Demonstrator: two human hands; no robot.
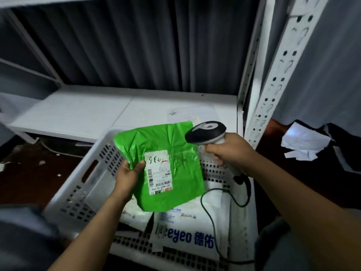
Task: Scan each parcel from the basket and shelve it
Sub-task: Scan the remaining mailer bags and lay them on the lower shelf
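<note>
Two hands busy, one job each. So the left hand is pinching the green parcel at its left edge, thumb on top just beside the white label, fingers curled under. It's held face-up in the air above the white basket, not resting on anything as far as I can tell. The right hand is wrapped tight round the handle of the scanner, with the cable trailing down into the basket over the white parcels lying in there. The bit that matters imo: the scanner head sits at the parcel's far right corner, nose aimed left and down across the bag, while the barcode is a thin strip running near-to-far along the label's left side, basically next to the left thumb. So the thing to be read is off to the near left of the scanner, on the opposite side of the label, and the thumb is close enough that it could get in the beam's way. Parcel's long axis runs near to far, tilted a touch, same way as the barcode strip. I'd guess we're mid-scan on this one, with plenty left in the basket. After that, the white shelf is just past the basket's far rim, and the left hand has the bag, so it's the obvious one to push it forward onto there.
</note>
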